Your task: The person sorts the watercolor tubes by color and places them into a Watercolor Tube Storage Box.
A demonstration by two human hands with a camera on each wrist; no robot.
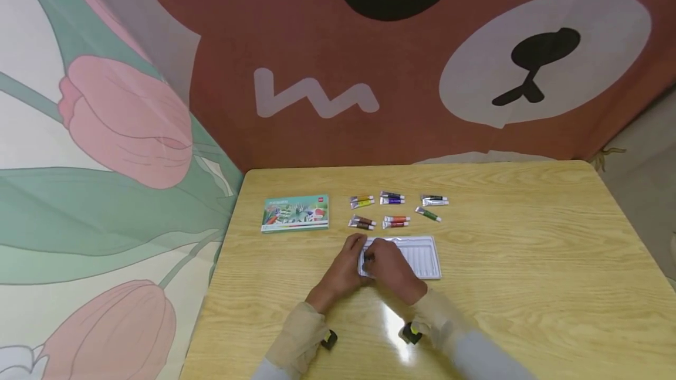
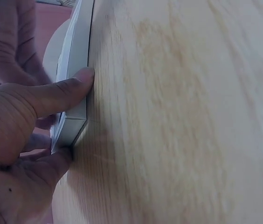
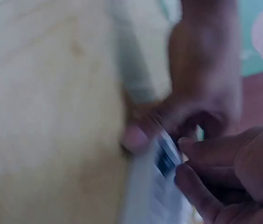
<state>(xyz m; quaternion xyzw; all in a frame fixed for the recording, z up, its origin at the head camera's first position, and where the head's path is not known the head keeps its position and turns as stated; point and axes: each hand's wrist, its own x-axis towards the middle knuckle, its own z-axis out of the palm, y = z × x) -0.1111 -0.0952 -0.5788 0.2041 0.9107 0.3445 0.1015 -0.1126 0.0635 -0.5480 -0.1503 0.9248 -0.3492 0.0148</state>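
A white plastic tray [image 1: 437, 260] with narrow slots lies on the table. My left hand [image 1: 345, 265] grips its left end, the thumb [image 2: 71, 91] against the near side wall and fingers at the corner. Over that end my right hand [image 1: 391, 265] has its fingers curled, pinching a small dark paint tube [image 3: 165, 161] at the leftmost slots. Blur and the fingers hide most of this tube. Paired paint tubes lie just beyond the tray: yellow [image 1: 362, 204], purple [image 1: 392, 200], brown [image 1: 363, 220], red [image 1: 396, 224], and a single green tube [image 1: 428, 214].
Left of the tubes lies a flat teal printed box [image 1: 296, 214]. Black and white tubes [image 1: 435, 200] lie at the back right of the group. A patterned cloth [image 1: 317, 133] hangs along the far edge and left side of the wooden table [image 1: 528, 251].
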